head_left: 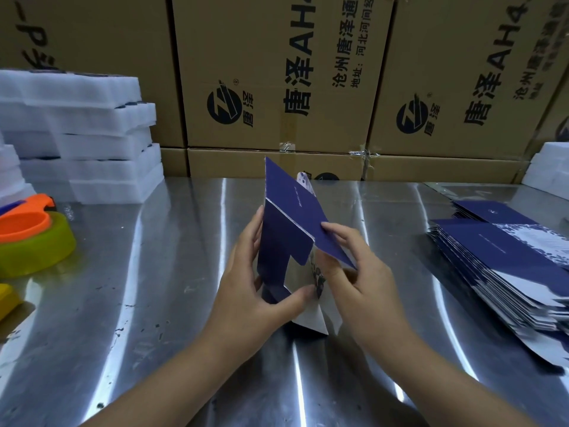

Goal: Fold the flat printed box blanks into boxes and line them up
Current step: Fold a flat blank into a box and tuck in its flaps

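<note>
A dark blue printed box blank (286,217) stands partly folded above the steel table (154,303), its white inner side showing at the bottom. My left hand (249,291) grips its left panel, thumb curled under the lower flap. My right hand (354,266) pinches the right panel's edge, fingers on top. A fanned stack of flat blue blanks (505,272) lies at the right of the table.
White foam trays (80,137) are stacked at the back left, more foam (551,171) at the back right. An orange tape dispenser with a yellowish tape roll (34,241) sits at the left. Large brown cartons (277,72) wall off the back.
</note>
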